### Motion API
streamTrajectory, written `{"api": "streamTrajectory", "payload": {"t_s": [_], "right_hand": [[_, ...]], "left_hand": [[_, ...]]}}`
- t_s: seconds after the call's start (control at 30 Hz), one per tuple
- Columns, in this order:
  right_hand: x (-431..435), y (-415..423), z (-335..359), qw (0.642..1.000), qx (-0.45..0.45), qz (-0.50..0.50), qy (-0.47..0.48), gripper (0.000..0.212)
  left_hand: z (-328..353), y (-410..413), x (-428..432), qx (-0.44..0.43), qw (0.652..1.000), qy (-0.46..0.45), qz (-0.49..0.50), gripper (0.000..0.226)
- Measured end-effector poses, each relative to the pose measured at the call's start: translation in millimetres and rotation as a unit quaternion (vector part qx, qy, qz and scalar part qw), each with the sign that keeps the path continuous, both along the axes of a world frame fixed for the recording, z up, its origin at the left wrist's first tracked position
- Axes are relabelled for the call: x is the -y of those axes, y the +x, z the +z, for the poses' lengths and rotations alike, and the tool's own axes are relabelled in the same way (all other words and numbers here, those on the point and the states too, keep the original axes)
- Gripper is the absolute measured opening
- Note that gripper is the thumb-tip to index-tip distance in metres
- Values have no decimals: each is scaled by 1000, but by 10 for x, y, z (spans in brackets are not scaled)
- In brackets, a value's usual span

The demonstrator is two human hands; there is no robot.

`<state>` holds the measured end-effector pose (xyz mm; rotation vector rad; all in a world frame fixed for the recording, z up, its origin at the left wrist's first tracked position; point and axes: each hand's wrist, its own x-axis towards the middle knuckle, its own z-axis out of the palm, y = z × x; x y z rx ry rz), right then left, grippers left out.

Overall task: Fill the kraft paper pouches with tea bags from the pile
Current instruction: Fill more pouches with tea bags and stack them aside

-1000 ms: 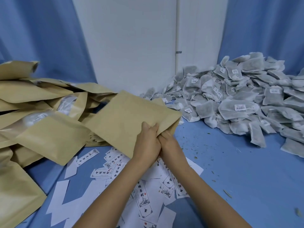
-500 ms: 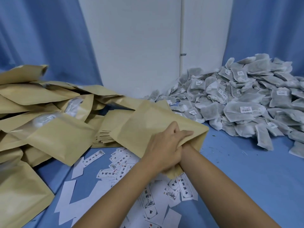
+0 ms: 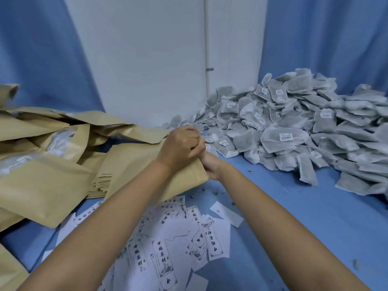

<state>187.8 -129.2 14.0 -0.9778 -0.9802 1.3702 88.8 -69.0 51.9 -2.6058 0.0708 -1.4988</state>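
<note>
My left hand [image 3: 181,146] is curled at the upper right corner of one kraft paper pouch [image 3: 134,166] at centre, its grip pinching that edge. My right hand [image 3: 210,168] touches it from below, fingers curled round the same edge. The tea bag pile [image 3: 294,133] lies at 2 o'clock on the blue bench [image 3: 294,227], the heaped pouches [image 3: 42,181] at 9 o'clock and the printed labels [image 3: 165,261] at 6 o'clock.

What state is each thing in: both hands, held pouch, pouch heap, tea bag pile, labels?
left hand, fingers curled, gripping the held pouch's top edge.
right hand, gripping the pouch's corner, partly hidden.
held pouch, tilted, looks flat; mouth hidden by the hands.
pouch heap, loose and overlapping, on the left.
tea bag pile, heaped loosely on the right.
labels, scattered flat, some face up.
</note>
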Motion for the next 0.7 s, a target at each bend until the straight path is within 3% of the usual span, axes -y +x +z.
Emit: {"api": "streamTrajectory", "payload": {"t_s": [0.07,0.13,0.17,0.23,0.27,0.37,0.43,0.53,0.57,0.67,0.7], "right_hand": [[-55,261,25,996,-6,-89,27,24],[0,663,-47,958,16,-283,36,16],[41,949,-126,913,97,-396,32,13],[182,1503,-224,768,393,-503,-41,37],[214,1787,-269,701,505,-497,-81,54],[262,2363,-347,612,654,-391,-213,92],[240,2571,-379,590,682,-336,-272,101],[159,2705,-479,624,648,-286,-329,102],[130,2718,-531,630,645,-287,-323,94],[83,2728,-670,593,681,-348,-251,54],[95,2724,-676,600,674,-371,-219,45]], "left_hand": [[-1,235,-43,-14,1000,-11,7,44],[-25,473,-49,-36,999,3,-7,45],[-42,583,-43,-49,999,9,-15,45],[-111,769,-47,-85,996,5,-29,45],[-164,850,-52,-105,994,-4,-35,45],[-326,1064,-71,-155,986,-30,-52,46],[-406,1185,-93,-175,982,-44,-57,48],[-483,1311,-134,-184,979,-66,-59,49],[-495,1341,-146,-184,978,-72,-59,49],[-508,1382,-163,-177,980,-74,-60,48],[-505,1380,-170,-173,980,-76,-61,47]]}}
